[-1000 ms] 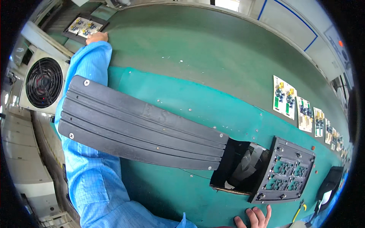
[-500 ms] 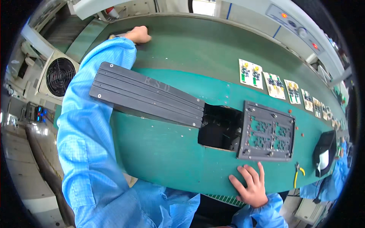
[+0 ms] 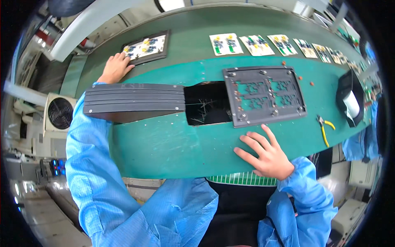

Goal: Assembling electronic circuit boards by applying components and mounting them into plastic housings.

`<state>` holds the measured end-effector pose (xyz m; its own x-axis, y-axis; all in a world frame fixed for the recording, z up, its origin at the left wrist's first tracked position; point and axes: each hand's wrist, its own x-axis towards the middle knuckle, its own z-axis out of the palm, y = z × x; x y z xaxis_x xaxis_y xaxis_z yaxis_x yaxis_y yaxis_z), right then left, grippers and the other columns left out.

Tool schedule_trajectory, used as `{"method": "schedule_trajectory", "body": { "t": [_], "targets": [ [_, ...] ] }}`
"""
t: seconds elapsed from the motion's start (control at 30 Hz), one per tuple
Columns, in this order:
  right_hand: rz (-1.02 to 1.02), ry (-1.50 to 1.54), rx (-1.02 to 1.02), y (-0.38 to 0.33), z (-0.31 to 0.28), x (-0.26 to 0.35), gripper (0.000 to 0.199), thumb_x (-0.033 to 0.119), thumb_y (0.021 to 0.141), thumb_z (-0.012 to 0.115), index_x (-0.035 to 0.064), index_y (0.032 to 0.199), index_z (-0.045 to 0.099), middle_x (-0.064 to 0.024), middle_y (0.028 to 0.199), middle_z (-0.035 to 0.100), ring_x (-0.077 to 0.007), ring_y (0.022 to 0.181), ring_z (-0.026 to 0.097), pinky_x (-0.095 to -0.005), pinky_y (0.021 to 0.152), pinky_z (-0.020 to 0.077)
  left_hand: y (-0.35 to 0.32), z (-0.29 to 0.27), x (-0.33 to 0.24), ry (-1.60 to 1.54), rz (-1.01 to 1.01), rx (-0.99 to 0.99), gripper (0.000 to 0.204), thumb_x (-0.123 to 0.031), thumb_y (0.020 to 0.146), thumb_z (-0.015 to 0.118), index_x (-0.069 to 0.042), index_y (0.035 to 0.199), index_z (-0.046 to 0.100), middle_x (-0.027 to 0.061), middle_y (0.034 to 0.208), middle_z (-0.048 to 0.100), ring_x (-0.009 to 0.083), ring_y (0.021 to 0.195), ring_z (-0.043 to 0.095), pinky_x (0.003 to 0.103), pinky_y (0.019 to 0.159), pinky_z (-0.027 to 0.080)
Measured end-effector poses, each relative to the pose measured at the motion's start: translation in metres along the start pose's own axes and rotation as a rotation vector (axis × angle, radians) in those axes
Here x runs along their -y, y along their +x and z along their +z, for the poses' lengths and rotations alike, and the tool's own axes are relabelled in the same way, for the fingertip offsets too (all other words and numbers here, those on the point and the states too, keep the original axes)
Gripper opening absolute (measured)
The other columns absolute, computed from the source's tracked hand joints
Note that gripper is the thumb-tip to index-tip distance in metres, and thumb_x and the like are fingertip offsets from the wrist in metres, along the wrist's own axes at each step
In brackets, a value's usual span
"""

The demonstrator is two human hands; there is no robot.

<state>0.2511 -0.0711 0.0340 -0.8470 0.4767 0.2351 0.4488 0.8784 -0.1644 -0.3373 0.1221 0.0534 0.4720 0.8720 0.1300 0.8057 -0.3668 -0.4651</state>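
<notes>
Now the green workbench (image 3: 164, 148) curves across in front of me, its far strip carrying a row of small printed cards (image 3: 257, 44) toward the right end. Next in size, a long black ribbed panel (image 3: 131, 101) lies along the left side, beside a rectangular opening (image 3: 207, 103) in the middle. Just right of that sits a dark slotted fixture plate (image 3: 265, 95). My right hand (image 3: 267, 154) rests open, fingers spread, flat near the front edge below the plate. My left hand (image 3: 115, 68) reaches to the far left corner, open fingers touching a black tray of cards (image 3: 146, 46). Yellow-handled cutters (image 3: 325, 127) lie near the right end.
</notes>
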Motion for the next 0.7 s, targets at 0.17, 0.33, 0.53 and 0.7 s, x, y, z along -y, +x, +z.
{"method": "schedule_trajectory", "body": {
  "t": [0.17, 0.33, 0.53, 0.7],
  "targets": [
    [0.000, 0.015, -0.099, -0.002, 0.008, 0.000, 0.056, 0.017, 0.068, 0.074, 0.0190, 0.124, 0.069, -0.0084, 0.132, 0.061, -0.0275, 0.125, 0.058, -0.0644, 0.117, 0.0344, 0.017, -0.038, 0.015, -0.060, 0.112, -0.096, 0.028, -0.026, 0.095, 0.067, -0.002, 0.101, 0.055, 0.0189, 0.104, 0.055, 0.0403, 0.094, 0.058, 0.050, 0.080, 0.049],
    [0.000, 0.011, -0.131, -0.008, 0.009, 0.000, 0.055, 0.017, 0.073, 0.073, 0.0194, 0.127, 0.066, -0.0078, 0.133, 0.061, -0.0266, 0.125, 0.058, -0.0645, 0.118, 0.0342, 0.019, -0.097, 0.021, -0.267, 0.126, 0.097, 0.029, -0.015, 0.094, 0.070, 0.003, 0.102, 0.049, 0.0248, 0.100, 0.051, 0.0481, 0.097, 0.055, 0.052, 0.081, 0.046],
    [-0.032, -0.002, -0.135, -0.013, 0.009, -0.003, 0.057, 0.016, 0.072, 0.075, 0.0194, 0.128, 0.065, -0.0080, 0.132, 0.061, -0.0272, 0.127, 0.057, -0.0649, 0.119, 0.0322, 0.043, -0.171, 0.000, -0.197, 0.032, 0.062, 0.030, -0.015, 0.096, 0.067, 0.003, 0.117, 0.054, 0.0245, 0.111, 0.059, 0.0462, 0.103, 0.058, 0.050, 0.087, 0.048],
    [-0.042, -0.058, -0.130, -0.012, 0.008, -0.004, 0.060, 0.017, 0.067, 0.078, 0.0166, 0.126, 0.066, -0.0086, 0.130, 0.061, -0.0276, 0.126, 0.057, -0.0643, 0.120, 0.0313, 0.066, -0.219, -0.089, -0.194, 0.122, -0.165, 0.026, -0.015, 0.096, 0.066, 0.001, 0.110, 0.053, 0.0231, 0.103, 0.058, 0.0461, 0.096, 0.057, 0.051, 0.083, 0.046]
  ]
}}
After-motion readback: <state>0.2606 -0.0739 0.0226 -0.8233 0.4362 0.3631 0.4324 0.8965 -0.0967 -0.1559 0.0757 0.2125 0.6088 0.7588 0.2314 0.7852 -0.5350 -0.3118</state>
